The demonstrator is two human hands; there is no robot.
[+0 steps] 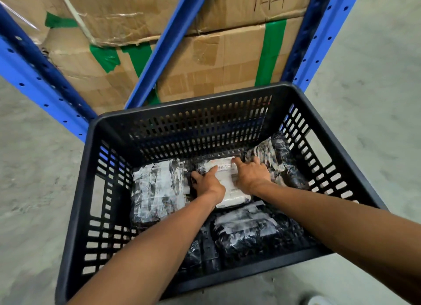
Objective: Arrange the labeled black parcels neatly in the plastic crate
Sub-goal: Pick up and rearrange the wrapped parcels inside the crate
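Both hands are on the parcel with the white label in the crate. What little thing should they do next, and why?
Probably press the labelled parcel flat and nudge it toward the far wall of the crate. The left hand and right hand both rest on it, it lies between the left parcel and the tilted right parcel, and it looks slightly askew.

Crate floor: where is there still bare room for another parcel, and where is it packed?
Bare floor shows mainly in the crate's near-left corner, between the left parcel and the near wall, and in a strip along the far wall. The middle and right are crowded: both hands, left and right, press the labeled parcel, hemmed by the right parcel and the near parcel.
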